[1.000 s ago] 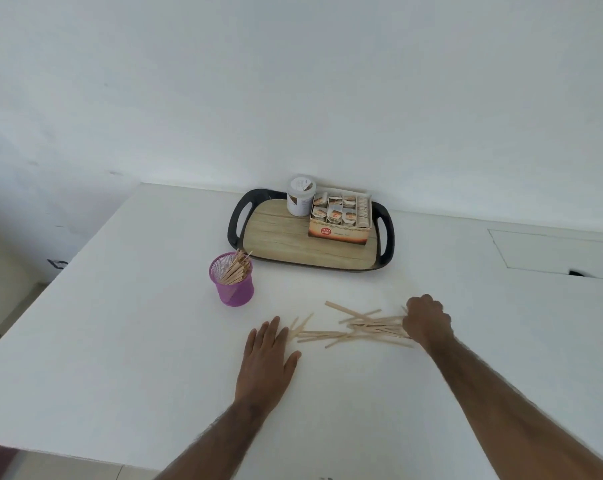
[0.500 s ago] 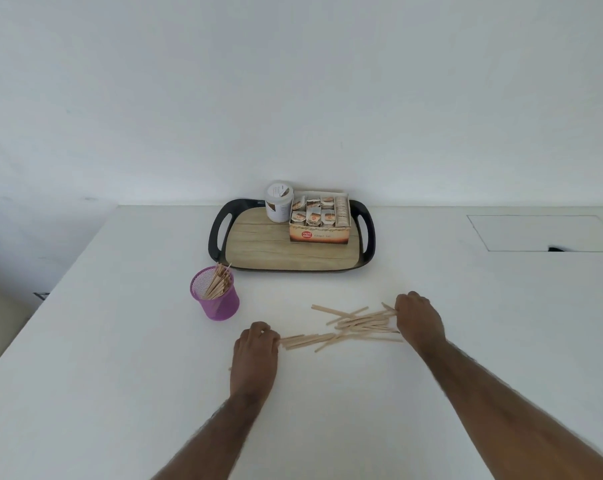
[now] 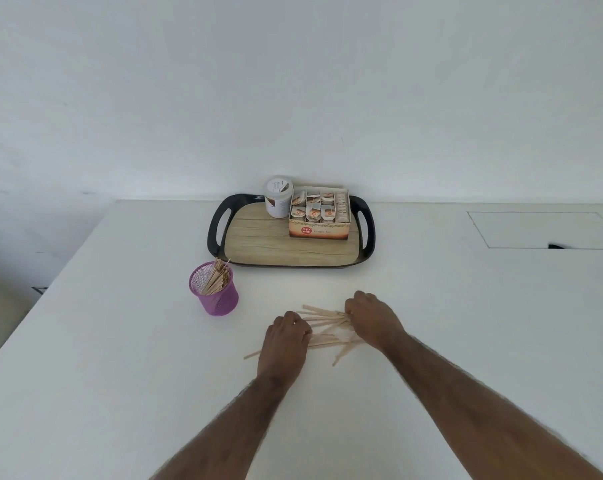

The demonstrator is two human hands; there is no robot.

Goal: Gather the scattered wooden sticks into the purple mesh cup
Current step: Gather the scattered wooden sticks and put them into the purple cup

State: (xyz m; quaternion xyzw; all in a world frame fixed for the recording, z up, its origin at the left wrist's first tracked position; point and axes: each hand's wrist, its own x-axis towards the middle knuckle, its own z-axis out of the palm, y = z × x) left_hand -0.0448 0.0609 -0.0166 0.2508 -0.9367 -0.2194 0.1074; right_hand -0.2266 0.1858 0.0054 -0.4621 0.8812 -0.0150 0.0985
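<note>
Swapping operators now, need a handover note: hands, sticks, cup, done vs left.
Left hand: curled on the left end of the loose wooden sticks on the table.
Right hand: curled on their right end; neither hand has lifted them.
Purple mesh cup: upright, left of the pile, in front of the tray, already holding a batch of sticks.
Left: tidy the pile, lift it, drop it in the cup, catch strays near the left hand.

Tray (image 3: 365,233) on my white surface (image 3: 120,358).
I see a white jar (image 3: 277,197) touching a tea-bag box (image 3: 319,218).
</note>
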